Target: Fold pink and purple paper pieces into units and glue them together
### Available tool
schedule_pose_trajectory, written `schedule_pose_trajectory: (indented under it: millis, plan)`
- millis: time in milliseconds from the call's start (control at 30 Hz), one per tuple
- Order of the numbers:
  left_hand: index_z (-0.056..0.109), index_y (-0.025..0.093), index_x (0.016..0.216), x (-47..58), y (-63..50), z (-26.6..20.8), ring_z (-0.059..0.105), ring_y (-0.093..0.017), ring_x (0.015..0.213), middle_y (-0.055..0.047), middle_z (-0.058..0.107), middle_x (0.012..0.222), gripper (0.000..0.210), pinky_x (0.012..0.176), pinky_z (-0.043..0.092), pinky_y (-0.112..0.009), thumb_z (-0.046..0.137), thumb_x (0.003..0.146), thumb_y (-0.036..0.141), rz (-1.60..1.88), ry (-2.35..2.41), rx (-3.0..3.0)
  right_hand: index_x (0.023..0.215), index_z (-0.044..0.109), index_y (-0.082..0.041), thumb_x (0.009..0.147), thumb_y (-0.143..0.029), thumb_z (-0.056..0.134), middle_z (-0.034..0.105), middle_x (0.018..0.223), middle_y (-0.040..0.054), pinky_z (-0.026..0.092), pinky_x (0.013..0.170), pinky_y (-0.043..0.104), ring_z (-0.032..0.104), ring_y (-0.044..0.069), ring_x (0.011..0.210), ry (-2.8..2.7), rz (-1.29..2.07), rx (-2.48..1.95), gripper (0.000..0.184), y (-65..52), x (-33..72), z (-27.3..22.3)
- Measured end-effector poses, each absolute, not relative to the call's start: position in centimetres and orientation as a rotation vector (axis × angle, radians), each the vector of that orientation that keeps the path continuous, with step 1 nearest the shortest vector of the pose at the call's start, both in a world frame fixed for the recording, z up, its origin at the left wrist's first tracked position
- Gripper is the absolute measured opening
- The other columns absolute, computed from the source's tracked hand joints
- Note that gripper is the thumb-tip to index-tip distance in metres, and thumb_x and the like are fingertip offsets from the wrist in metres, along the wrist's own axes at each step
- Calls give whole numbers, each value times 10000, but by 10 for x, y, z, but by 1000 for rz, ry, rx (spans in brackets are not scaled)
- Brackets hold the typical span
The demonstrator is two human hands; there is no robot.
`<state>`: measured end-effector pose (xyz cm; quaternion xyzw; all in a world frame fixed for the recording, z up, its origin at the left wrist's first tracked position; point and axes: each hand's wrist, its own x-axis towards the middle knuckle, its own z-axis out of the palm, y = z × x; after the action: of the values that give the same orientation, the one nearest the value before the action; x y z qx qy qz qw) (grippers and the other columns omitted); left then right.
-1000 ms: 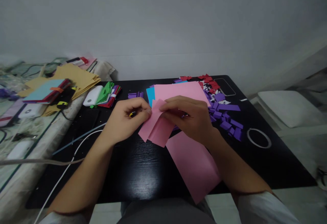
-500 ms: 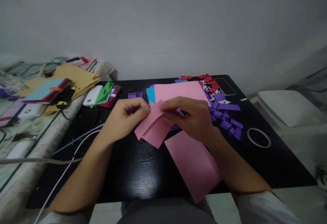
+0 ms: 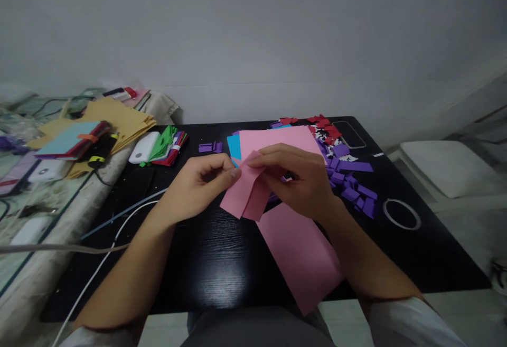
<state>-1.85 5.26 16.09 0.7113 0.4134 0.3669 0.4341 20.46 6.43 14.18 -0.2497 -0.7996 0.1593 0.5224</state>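
Between my hands, above the black table, is a folded piece of pink paper [image 3: 244, 191] with its two flaps hanging down toward me. My left hand [image 3: 204, 183] pinches its left edge between thumb and curled forefinger. From the right, my right hand [image 3: 299, 175] grips the upper part, its fingers laid over the paper and the thumb hidden underneath. A larger pink sheet [image 3: 299, 257] lies below my right forearm, overhanging the table's front edge. Behind my hands, another pink sheet [image 3: 281, 138] rests on blue paper [image 3: 234, 147].
Purple paper pieces [image 3: 352, 186] and red scraps [image 3: 327, 128] lie to the right, near a white ring [image 3: 401, 214]. Folded green papers [image 3: 163, 143] sit at the back left. A white cable [image 3: 114, 244] crosses the left side of the black table [image 3: 209, 262].
The folded pink paper has turned more upright and its flaps have drawn closer together. My left hand has shifted slightly right, and my right fingers have moved further over the paper.
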Motion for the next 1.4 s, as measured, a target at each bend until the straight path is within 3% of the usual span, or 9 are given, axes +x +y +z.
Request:
schedule_pose_trajectory:
  millis: [267, 467, 567, 667, 833, 1033, 1200, 1400]
  plan:
    - [586, 174, 707, -22, 55, 163, 434, -96, 598, 31, 506, 655, 300, 552, 364, -227, 627, 981, 290, 899, 1005, 1809, 1003, 797, -236, 944, -124, 726, 828, 1041, 37, 622, 893, 318, 780, 177, 970, -1917, 425, -612, 146, 66, 208, 144]
    - [636, 178, 750, -27, 56, 163, 539, -122, 660, 0, 607, 725, 223, 605, 433, -250, 613, 967, 226, 1008, 981, 1883, 1000, 797, -224, 925, -199, 793, 833, 980, 20, 606, 754, 252, 775, 151, 864, -1857, 646, -689, 79, 63, 208, 144]
    - [707, 208, 946, -27, 54, 162, 622, -170, 824, -35, 675, 880, 57, 741, 513, -296, 657, 947, 182, 1130, 940, 2018, 1085, 778, -219, 867, -291, 872, 829, 921, 6, 607, 716, 238, 762, 139, 785, -1764, 838, -727, 248, 62, 205, 143]
    - [757, 249, 1068, -27, 52, 162, 660, -215, 1020, -72, 707, 1070, 247, 900, 547, -357, 629, 923, 96, 1134, 837, 2264, 1168, 768, -217, 848, -339, 891, 832, 889, 6, 615, 703, 242, 770, 145, 761, -1729, 1013, -726, 365, 61, 204, 142]
    - [794, 275, 1040, -27, 52, 163, 660, -198, 1035, -76, 673, 1220, 351, 883, 567, -348, 550, 922, 52, 1008, 799, 2450, 1120, 803, -224, 878, -372, 859, 840, 934, 29, 644, 723, 269, 797, 172, 808, -1732, 1137, -745, 289, 62, 205, 140]
    - [760, 248, 1020, -27, 53, 160, 666, -197, 948, -58, 718, 1031, 167, 847, 553, -331, 653, 940, 148, 1125, 952, 2349, 1151, 771, -214, 855, -300, 877, 836, 999, 36, 656, 824, 297, 805, 185, 903, -1714, 1176, -690, 326, 64, 205, 138]
    - [689, 201, 944, -26, 51, 160, 615, -133, 728, -5, 682, 849, 17, 666, 497, -261, 676, 944, 189, 1188, 1101, 2021, 1224, 710, -244, 913, -210, 795, 814, 1068, 29, 643, 858, 278, 795, 165, 958, -1674, 957, -673, 324, 62, 203, 140]
    - [674, 177, 797, -25, 53, 164, 529, -104, 609, 15, 637, 695, 162, 580, 429, -231, 664, 942, 249, 1040, 1109, 1925, 1044, 765, -238, 970, -155, 710, 799, 1092, 53, 626, 901, 328, 761, 191, 1025, -1861, 639, -593, 124, 63, 203, 142]
